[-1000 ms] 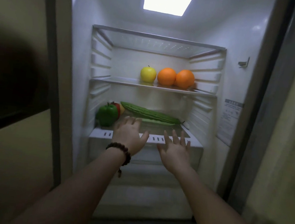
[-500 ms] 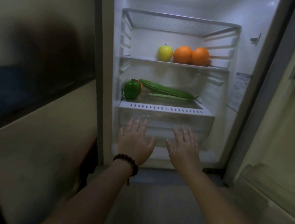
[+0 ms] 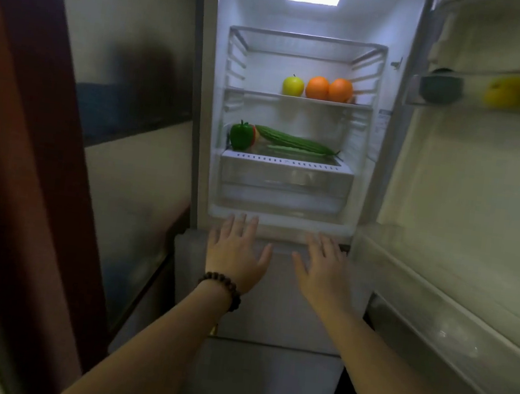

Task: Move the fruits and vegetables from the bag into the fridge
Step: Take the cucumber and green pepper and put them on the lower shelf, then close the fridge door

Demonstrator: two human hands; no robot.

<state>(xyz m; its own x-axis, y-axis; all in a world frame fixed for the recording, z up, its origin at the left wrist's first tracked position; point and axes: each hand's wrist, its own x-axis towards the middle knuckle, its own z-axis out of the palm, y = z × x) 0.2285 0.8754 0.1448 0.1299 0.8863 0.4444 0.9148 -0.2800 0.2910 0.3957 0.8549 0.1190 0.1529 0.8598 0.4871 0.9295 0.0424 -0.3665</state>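
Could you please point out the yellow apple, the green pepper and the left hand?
yellow apple (image 3: 293,85): head view, middle of its skin.
green pepper (image 3: 240,135): head view, its front.
left hand (image 3: 236,253): head view, its back.

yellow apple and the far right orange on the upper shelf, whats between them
In the head view, one other orange sits between the yellow apple and the right orange, on the same shelf.

Fridge wall sticker (image 3: 382,126): print unreadable

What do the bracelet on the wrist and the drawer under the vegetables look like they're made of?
Bracelet: likely wood, round dark brown beads with a dull sheen. Drawer: seemingly clear plastic with a glossy finish, since its inside shows through the front.
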